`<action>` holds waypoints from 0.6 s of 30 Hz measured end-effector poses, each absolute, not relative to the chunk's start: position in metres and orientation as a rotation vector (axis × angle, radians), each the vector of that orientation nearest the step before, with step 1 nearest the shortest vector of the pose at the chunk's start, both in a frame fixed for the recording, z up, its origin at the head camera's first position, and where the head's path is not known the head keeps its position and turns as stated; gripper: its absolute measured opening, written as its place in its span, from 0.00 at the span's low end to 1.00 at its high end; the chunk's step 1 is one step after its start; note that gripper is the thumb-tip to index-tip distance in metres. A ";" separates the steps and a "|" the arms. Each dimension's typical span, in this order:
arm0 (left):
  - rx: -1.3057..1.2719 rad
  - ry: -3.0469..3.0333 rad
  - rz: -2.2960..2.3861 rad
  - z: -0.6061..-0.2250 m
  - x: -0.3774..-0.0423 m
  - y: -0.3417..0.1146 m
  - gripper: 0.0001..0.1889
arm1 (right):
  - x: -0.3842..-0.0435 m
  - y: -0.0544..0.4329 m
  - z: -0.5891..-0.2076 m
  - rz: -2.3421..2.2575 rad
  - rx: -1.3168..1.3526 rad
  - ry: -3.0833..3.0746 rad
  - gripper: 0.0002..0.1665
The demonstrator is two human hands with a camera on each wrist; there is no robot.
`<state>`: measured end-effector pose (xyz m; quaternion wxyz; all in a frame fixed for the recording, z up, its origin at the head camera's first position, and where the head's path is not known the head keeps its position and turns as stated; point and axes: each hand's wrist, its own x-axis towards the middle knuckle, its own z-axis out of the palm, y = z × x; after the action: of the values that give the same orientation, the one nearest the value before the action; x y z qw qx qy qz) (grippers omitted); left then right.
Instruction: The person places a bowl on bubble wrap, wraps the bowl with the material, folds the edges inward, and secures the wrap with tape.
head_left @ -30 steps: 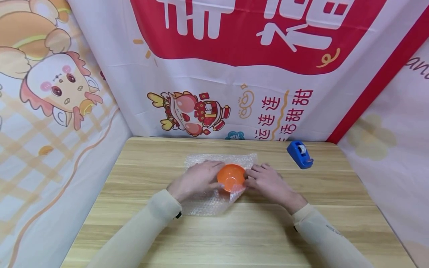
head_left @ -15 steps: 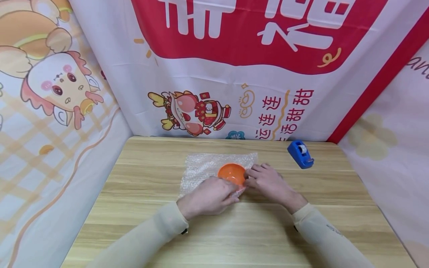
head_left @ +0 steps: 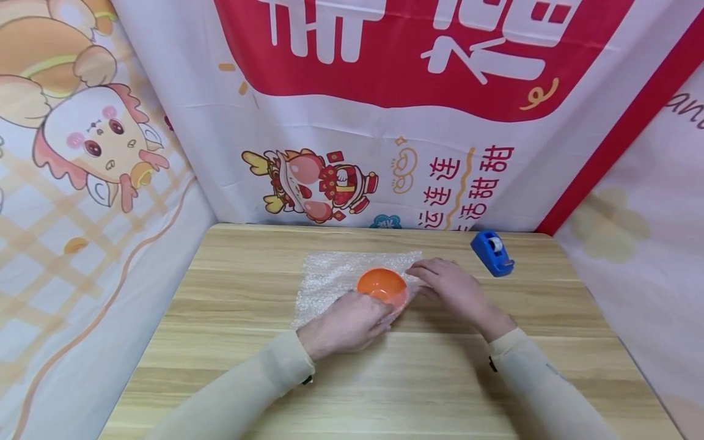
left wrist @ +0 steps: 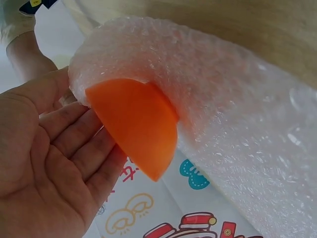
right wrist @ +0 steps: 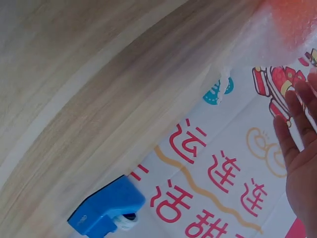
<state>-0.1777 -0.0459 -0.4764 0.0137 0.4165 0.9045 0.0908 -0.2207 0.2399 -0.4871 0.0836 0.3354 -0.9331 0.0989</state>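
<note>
An orange bowl (head_left: 379, 281) sits upright on a sheet of bubble wrap (head_left: 327, 275), whose near right part is folded up against the bowl. My left hand (head_left: 349, 321) is at the bowl's near side and pinches the raised bubble wrap (left wrist: 208, 94) at the rim, thumb outside and fingers toward the bowl's inside. In the left wrist view the bowl (left wrist: 136, 124) shows its outer side beside the fingers. My right hand (head_left: 451, 290) is just right of the bowl, its fingers extended at the wrap's right edge. In the right wrist view its fingers (right wrist: 292, 119) look straight and apart.
A blue tape dispenser (head_left: 493, 253) with a roll of tape stands at the table's back right. The wooden table (head_left: 385, 391) backs onto a printed cloth (head_left: 330, 116), with more cloth on both sides.
My left hand has moved from the bowl's left side to its near side, over the folded wrap. My right hand has let go at the right rim and shifted slightly right, fingers straightening.
</note>
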 end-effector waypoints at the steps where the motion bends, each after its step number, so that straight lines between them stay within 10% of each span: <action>1: 1.294 2.821 0.278 -0.476 -0.178 -0.045 0.13 | -0.222 0.241 -0.487 0.303 0.974 -2.795 0.27; 18: 1.199 2.859 0.226 -0.481 -0.172 -0.031 0.33 | -0.252 0.240 -0.497 0.780 0.258 -3.126 0.28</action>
<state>-0.1725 -0.0309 -0.4809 0.0164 0.3856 0.9196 0.0728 -0.2521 0.2399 -0.4971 -0.0454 0.0796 -0.9662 0.2410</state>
